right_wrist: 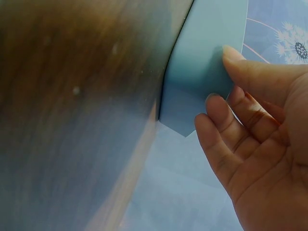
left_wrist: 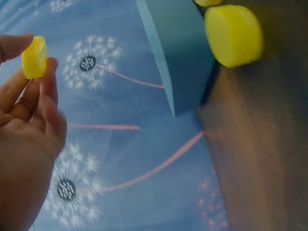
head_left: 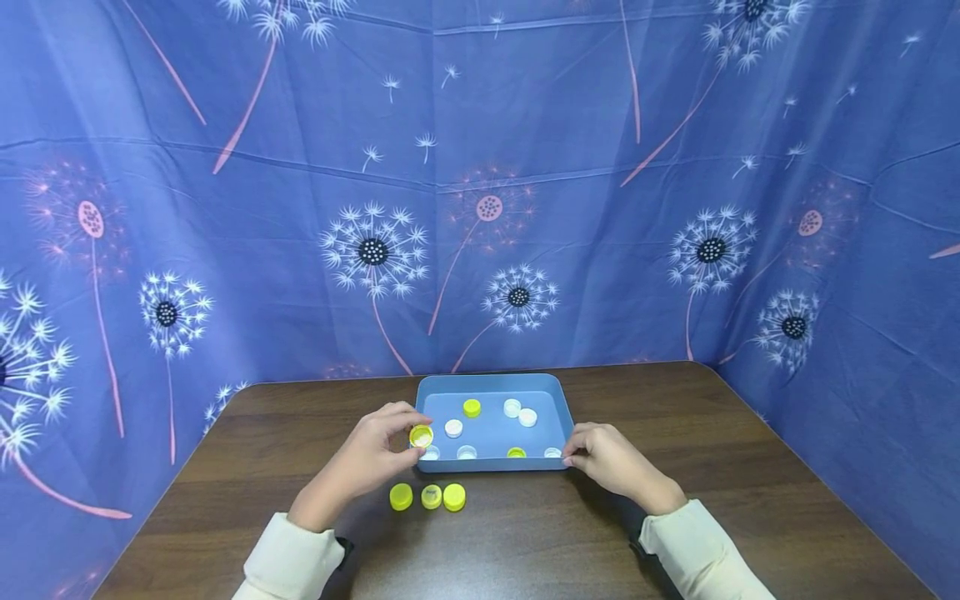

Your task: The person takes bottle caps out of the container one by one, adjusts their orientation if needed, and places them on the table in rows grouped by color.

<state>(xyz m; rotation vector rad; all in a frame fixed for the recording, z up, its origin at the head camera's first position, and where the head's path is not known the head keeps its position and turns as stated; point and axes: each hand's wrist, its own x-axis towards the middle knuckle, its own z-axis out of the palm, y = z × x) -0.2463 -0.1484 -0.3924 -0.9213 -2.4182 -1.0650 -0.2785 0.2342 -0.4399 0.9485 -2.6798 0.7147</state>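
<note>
My left hand (head_left: 378,446) pinches a yellow bottle cap (left_wrist: 34,57) between thumb and fingers, over the left front corner of a shallow blue tray (head_left: 495,465). The cap's hollow side faces the head camera. At the tray's right front corner, my right hand (head_left: 611,458) grips the wall, its thumb (right_wrist: 262,77) on the front face. Inside the tray lie a yellow cap (head_left: 472,407) at the back, another yellow cap (head_left: 516,452) at the front, and several white caps (head_left: 527,417); some sit hollow side up.
On the wooden table (head_left: 750,467), just in front of the tray, three yellow caps stand in a row: the left cap (head_left: 401,497), the middle cap (head_left: 431,497) and the right cap (head_left: 453,497). A blue dandelion-print cloth (head_left: 600,275) hangs behind and along both sides.
</note>
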